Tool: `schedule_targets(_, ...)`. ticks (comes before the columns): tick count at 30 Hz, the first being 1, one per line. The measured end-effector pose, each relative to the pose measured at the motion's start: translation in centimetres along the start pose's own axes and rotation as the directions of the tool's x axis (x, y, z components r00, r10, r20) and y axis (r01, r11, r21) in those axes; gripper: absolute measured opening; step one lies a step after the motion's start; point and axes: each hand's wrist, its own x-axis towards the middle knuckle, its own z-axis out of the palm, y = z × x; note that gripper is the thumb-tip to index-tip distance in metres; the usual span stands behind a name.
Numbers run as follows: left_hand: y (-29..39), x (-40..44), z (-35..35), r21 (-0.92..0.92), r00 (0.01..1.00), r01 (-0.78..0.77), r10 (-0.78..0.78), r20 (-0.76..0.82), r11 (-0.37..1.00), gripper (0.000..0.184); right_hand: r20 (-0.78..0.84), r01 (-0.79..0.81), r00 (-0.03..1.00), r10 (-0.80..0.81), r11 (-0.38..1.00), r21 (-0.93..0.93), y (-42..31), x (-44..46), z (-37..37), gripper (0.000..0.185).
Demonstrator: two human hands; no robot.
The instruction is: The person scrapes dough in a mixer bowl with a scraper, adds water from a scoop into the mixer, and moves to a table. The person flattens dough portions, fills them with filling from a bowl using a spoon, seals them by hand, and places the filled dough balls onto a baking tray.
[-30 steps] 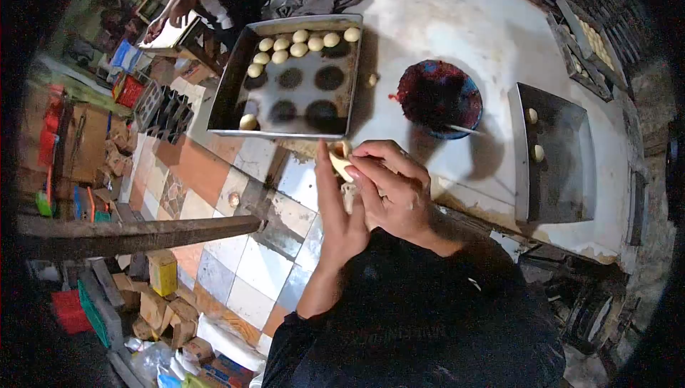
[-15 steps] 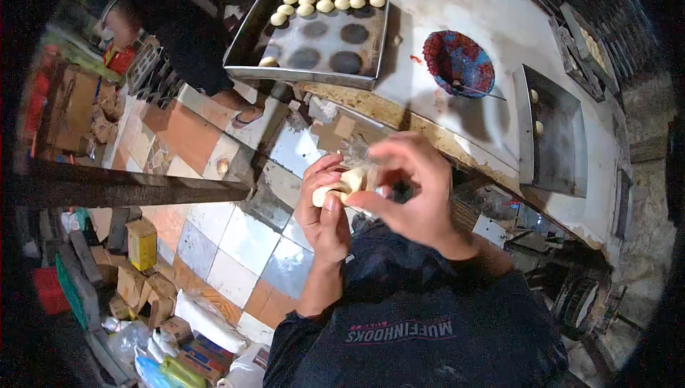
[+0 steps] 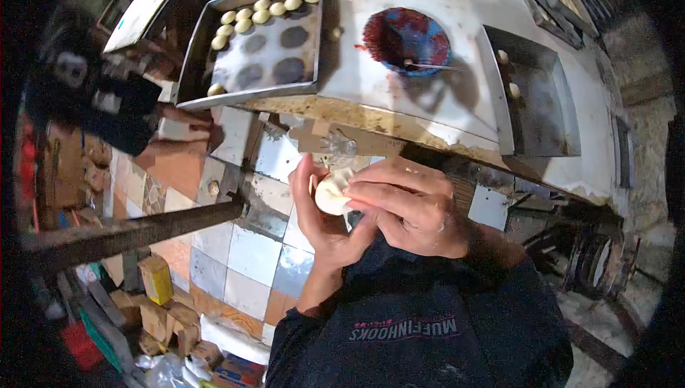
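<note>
A pale, soft piece of dough [image 3: 330,195] is between my two hands, above the tiled floor in front of the work table. My left hand [image 3: 319,227] cups it from the left, thumb and fingers around its side. The fingertips of my right hand [image 3: 410,206] pinch its upper right edge, which looks gathered and folded. Whether anything is inside the dough is hidden. Beyond my hands stands a blue bowl [image 3: 435,44] smeared with a dark red filling, a thin utensil handle [image 3: 446,68] sticking out over its rim.
A large metal tray [image 3: 319,38] with several dough balls [image 3: 261,5] stands on the table [image 3: 349,95] at the left. A second tray [image 3: 542,147] at the right holds two dough pieces. A person [image 3: 107,95] is at the left. A wooden beam [image 3: 143,230] crosses the lower left, above boxes [image 3: 155,279].
My right hand's fingers have come together onto the dough, which now looks rounder. The table appears shifted left and up in view. The person at the left has changed posture, an arm reaching low.
</note>
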Motion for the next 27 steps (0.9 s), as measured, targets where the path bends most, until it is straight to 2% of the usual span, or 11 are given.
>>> schedule_targets(1, 0.4, 0.3, 1.5, -0.373, 0.97, 0.233, -0.243, 0.021, 0.898, 0.053, -0.018, 0.026, 1.0, -0.026, 0.999, 0.034, 0.7, 0.0, -1.1, 0.019)
schedule_targets(2, -1.1, 0.9, 2.2, -0.595, 0.976, 0.21, -0.134, 0.169, 0.776, 0.063, -0.05, 0.003, 0.999, 0.0, 0.999, 0.053, 1.7, -0.1, -2.4, 0.019)
schedule_targets(7, -1.5, 2.8, 10.7, -0.566, 0.97, 0.081, 0.065, 0.234, 0.82, 0.048, 0.05, -0.518, 0.844, 0.535, 0.786, 0.338, 4.9, -0.6, -10.7, 0.018)
schedule_targets(11, -1.3, 5.4, 19.2, -0.391, 0.968, -0.172, 0.229, 0.105, 0.904, 0.037, -0.209, -0.046, 0.97, 0.12, 0.943, 0.329, 10.5, -2.2, -15.9, 0.028)
schedule_targets(13, -0.7, 6.0, 23.4, -0.245, 0.977, -0.186, 0.206, 0.056, 0.951, 0.051, -0.242, -0.068, 0.966, 0.087, 0.994, 0.086, 11.2, -2.8, -18.4, 0.029)
schedule_targets(17, 0.6, 6.3, 31.5, -0.509, 0.985, 0.01, 0.078, 0.151, 0.861, 0.101, -0.393, 0.094, 0.914, -0.096, 0.995, -0.024, 15.8, -5.4, -23.8, 0.027)
schedule_targets(19, -1.3, 7.2, 34.6, -0.614, 0.855, 0.252, 0.125, 0.504, 0.748, 0.093, -0.429, 0.052, 0.898, 0.101, 0.943, 0.329, 17.8, -6.9, -25.6, 0.026)
schedule_targets(21, -2.8, 8.3, 37.4, -0.546, 0.748, 0.057, 0.326, 0.578, 0.836, 0.064, -0.323, -0.097, 0.899, 0.296, 0.853, 0.513, 19.4, -7.5, -26.7, 0.023)
schedule_targets(23, -4.8, 8.9, 40.0, -0.526, 0.72, -0.138, 0.449, 0.529, 0.839, 0.045, -0.281, -0.273, 0.873, 0.399, 0.876, 0.397, 20.5, -9.3, -28.5, 0.021)
schedule_targets(25, -4.4, 8.4, 40.3, 0.142, 0.776, -0.033, -0.064, 0.627, 0.989, 0.033, -0.112, -0.477, 0.875, 0.471, 0.878, -0.036, 21.9, -10.6, -31.2, 0.021)
schedule_targets(27, -7.7, 7.0, 42.2, 0.325, 0.657, -0.015, -0.236, 0.716, 0.946, 0.027, -0.238, -0.592, 0.778, 0.582, 0.805, 0.033, 22.3, -11.7, -31.7, 0.024)
